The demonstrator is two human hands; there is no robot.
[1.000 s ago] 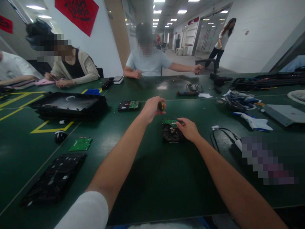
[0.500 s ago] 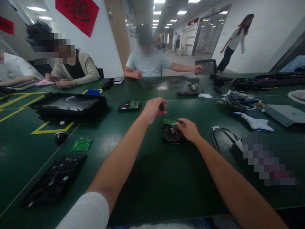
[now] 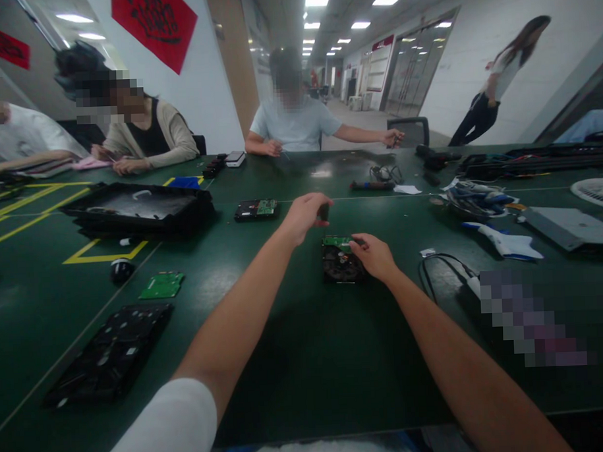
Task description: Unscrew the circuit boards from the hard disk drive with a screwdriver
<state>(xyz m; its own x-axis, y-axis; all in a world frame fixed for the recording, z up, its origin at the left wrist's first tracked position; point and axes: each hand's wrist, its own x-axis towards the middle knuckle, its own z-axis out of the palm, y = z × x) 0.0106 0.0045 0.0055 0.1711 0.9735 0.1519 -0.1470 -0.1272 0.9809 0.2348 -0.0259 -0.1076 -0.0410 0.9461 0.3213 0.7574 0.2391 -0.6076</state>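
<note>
A hard drive (image 3: 343, 269) lies on the green table in front of me, its green circuit board (image 3: 335, 240) at the far end. My left hand (image 3: 305, 218) is closed around the dark handle of a screwdriver (image 3: 323, 213), held upright. Its thin shaft points down at the board's far left corner; whether the tip touches a screw is too small to tell. At the drive's right side, my right hand (image 3: 374, 255) is closed on the edge, thumb and fingers by the board.
To the left lie a loose green circuit board (image 3: 161, 285), black drives (image 3: 111, 354) and a black tray (image 3: 140, 208). Another hard drive (image 3: 256, 209) sits farther off. Cables (image 3: 478, 197), a white-and-blue glove (image 3: 504, 240) and a metal box (image 3: 571, 226) are right. Several people sit opposite.
Both my hands and the hard drive stay nearly in place; the screwdriver handle looks slightly turned in my left hand. In the background a walking person has moved to the right.
</note>
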